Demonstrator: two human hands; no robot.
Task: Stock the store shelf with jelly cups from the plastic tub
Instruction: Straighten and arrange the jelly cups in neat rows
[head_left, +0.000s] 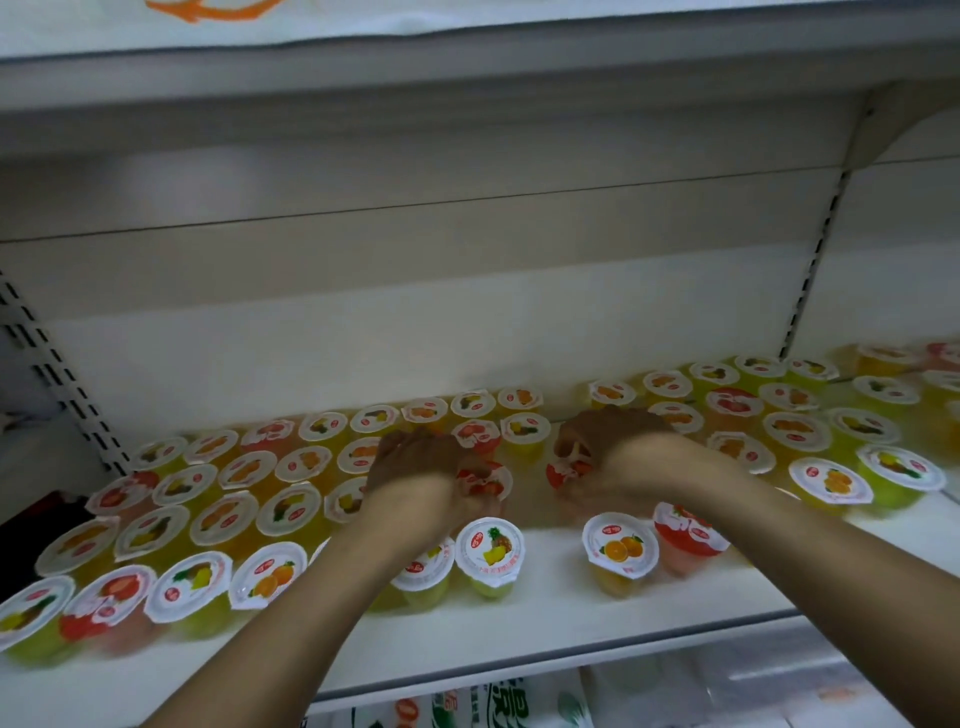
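Forearms reach in over the front edge of the shelf. Left hand curls its fingers round a red cup; right hand likewise grips a second red cup, both in the gap at the shelf's middle. Jelly cups stand in close rows toward the left end, and more toward the right end. Two loose cups, a pineapple cup and an orange cup, stand near the front edge. The tub is out of view. Each cup is probably light, with thin, yielding walls, a smooth tapering side and a peelable film lid; it is best held round the wall just under the rim, not by the lid.
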